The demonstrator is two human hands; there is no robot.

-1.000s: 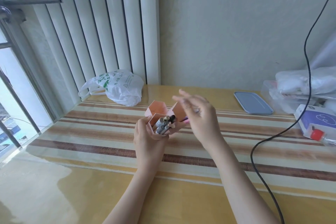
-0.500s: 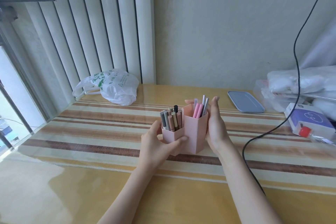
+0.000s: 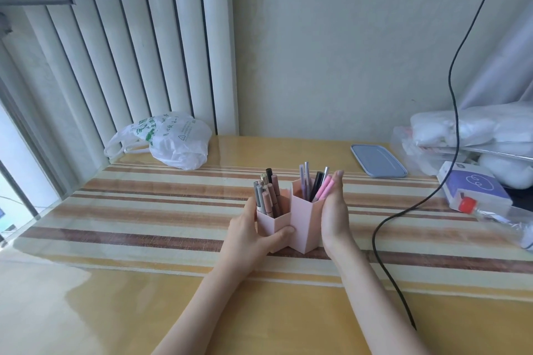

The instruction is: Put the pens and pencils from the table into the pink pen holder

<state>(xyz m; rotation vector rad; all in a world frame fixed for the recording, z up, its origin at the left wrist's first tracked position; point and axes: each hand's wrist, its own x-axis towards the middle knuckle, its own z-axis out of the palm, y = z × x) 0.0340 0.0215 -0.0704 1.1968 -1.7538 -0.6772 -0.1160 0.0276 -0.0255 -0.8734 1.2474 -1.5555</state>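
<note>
The pen holder (image 3: 291,222) is pale pink; its pens (image 3: 269,196) are grey, black, pink and lilac; the table (image 3: 144,210) has brown-and-cream stripes; a far-left bag (image 3: 173,141) is white with green print; the cable (image 3: 403,210) is black.

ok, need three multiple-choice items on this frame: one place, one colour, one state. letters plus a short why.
1. Where does the white plastic bag with green print lie?
A. far left of the striped table, by the window
B. beside the black cable
C. inside the holder

2. What colour is the flat rectangular lid near the wall?
A. red
B. blue-grey
C. green

3. How does the pink hexagonal pen holder stand?
A. tipped on its side
B. lifted in the air
C. upright on the table, a hand on each side

Answers: 1 A, the bag sits at the far left corner. 2 B, the lid is blue-grey. 3 C, the left hand and right hand flank the holder, with pens standing in it.
</note>
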